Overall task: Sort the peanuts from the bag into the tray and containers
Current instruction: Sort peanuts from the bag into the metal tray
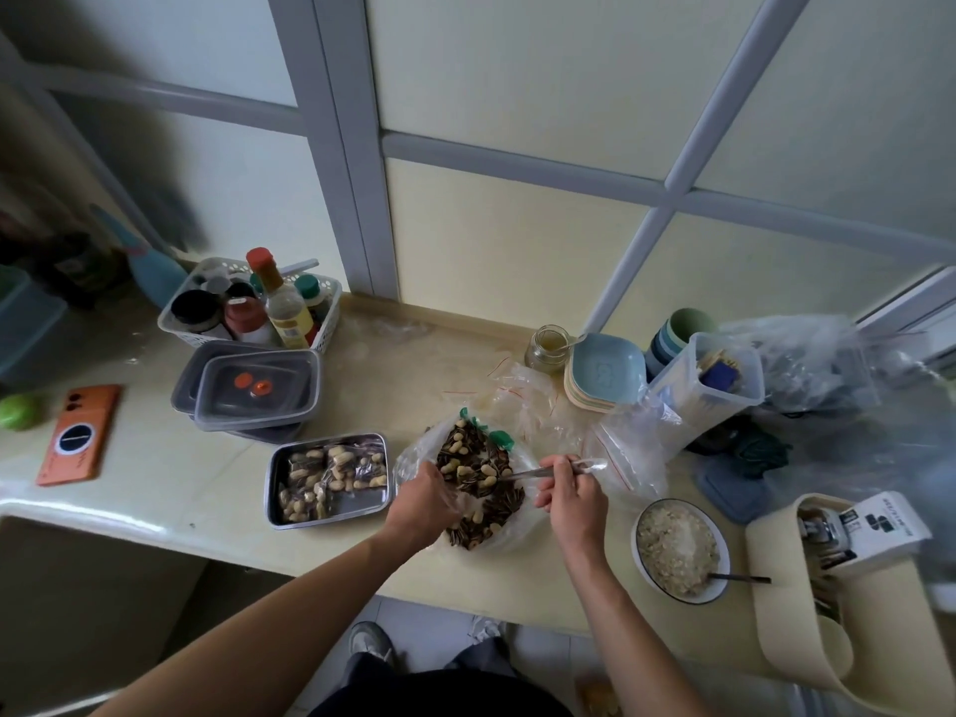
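Note:
A clear plastic bag (509, 533) lies open on the counter, filled with dark striped seeds and pale peanuts (473, 460). My left hand (421, 504) grips the bag's left rim. My right hand (571, 496) holds metal tweezers (522, 474) whose tips reach into the mix. Left of the bag sits a metal tray (380, 501) with peanuts in small clear packets. Two lidded plastic containers (256, 388) stand stacked behind the tray.
A white basket of bottles (331, 323) stands at the back left, an orange phone (77, 434) at the far left. A bowl of rice with a spoon (680, 551), stacked small dishes (605, 377), zip bags (628, 452) and a tall clear container (706, 393) crowd the right side.

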`<action>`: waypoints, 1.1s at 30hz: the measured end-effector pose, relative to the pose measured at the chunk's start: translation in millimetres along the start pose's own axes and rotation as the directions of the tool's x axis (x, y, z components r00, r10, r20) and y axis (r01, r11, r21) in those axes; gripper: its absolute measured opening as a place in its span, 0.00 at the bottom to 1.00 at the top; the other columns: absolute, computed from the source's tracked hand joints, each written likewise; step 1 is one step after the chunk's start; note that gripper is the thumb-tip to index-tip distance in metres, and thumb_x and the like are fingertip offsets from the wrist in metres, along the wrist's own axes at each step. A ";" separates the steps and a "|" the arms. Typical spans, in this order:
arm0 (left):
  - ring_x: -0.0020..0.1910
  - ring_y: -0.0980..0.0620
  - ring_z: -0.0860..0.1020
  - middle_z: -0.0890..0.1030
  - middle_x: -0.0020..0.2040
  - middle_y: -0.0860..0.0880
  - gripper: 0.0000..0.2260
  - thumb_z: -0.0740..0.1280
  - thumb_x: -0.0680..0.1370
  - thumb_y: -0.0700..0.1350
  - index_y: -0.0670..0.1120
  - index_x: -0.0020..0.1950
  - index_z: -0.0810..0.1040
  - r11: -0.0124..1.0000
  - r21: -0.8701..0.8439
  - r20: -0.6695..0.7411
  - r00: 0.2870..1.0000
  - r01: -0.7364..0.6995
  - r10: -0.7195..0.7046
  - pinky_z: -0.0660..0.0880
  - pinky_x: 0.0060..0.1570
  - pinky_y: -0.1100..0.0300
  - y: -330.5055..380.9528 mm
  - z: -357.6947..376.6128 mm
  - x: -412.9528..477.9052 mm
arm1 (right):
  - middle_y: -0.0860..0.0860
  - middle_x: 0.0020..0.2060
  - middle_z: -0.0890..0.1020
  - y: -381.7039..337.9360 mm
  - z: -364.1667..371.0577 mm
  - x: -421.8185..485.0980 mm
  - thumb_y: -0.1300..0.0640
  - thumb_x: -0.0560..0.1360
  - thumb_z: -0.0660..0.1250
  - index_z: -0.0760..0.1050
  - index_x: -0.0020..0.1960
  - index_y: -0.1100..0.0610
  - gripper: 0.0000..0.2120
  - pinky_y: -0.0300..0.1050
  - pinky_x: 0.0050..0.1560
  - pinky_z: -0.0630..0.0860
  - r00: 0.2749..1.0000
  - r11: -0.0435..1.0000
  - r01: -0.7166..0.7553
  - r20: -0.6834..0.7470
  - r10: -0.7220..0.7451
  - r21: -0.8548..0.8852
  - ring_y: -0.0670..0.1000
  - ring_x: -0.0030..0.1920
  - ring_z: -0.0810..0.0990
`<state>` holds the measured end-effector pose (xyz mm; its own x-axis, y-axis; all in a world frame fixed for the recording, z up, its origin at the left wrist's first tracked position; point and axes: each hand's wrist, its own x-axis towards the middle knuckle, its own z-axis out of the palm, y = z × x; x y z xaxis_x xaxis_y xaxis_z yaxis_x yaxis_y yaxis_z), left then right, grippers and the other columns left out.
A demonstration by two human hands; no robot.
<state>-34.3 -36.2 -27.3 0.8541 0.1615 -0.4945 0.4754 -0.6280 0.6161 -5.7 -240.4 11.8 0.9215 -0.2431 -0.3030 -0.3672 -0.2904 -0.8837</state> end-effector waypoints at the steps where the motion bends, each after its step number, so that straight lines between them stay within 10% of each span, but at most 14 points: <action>1: 0.41 0.48 0.83 0.82 0.44 0.45 0.17 0.73 0.76 0.48 0.44 0.56 0.68 1.000 0.019 0.000 1.000 0.006 -0.006 0.81 0.41 0.52 2.1 2.6 2.9 | 0.51 0.29 0.83 -2.9 -2.7 2.2 0.55 0.84 0.60 0.82 0.44 0.53 0.15 0.49 0.41 0.81 1.000 1.000 0.006 -0.002 -0.006 0.000 0.49 0.30 0.82; 10: 0.40 0.47 0.80 0.78 0.40 0.46 0.15 0.60 0.77 0.37 0.39 0.64 0.64 0.992 0.126 0.005 1.000 -0.005 0.004 0.80 0.42 0.52 24.7 20.7 27.1 | 0.51 0.26 0.80 -23.1 -24.8 28.2 0.56 0.84 0.60 0.81 0.41 0.56 0.16 0.40 0.31 0.74 0.999 0.999 0.047 -0.015 -0.047 -0.001 0.49 0.26 0.78; 19: 0.54 0.47 0.77 0.78 0.55 0.44 0.37 0.82 0.65 0.49 0.41 0.66 0.66 0.990 0.125 -0.022 0.998 0.064 -0.062 0.78 0.56 0.55 27.8 19.0 44.2 | 0.52 0.28 0.79 -31.9 -24.1 45.0 0.56 0.84 0.60 0.81 0.41 0.57 0.17 0.46 0.32 0.75 0.989 0.997 0.071 0.128 -0.070 0.001 0.50 0.27 0.77; 33: 0.35 0.55 0.81 0.82 0.36 0.54 0.10 0.77 0.73 0.58 0.55 0.41 0.80 0.989 -0.104 0.148 0.985 0.107 -0.091 0.74 0.33 0.66 29.9 12.3 47.0 | 0.51 0.30 0.80 -31.3 -14.4 53.2 0.54 0.86 0.60 0.82 0.44 0.53 0.16 0.42 0.31 0.76 0.952 0.965 0.260 0.180 -0.249 -0.042 0.47 0.28 0.79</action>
<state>17.5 -56.8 -39.7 0.7667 0.1040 -0.6335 0.5835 -0.5244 0.6201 52.9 -257.5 28.4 0.9911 0.0076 -0.1331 -0.1201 -0.3819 -0.9164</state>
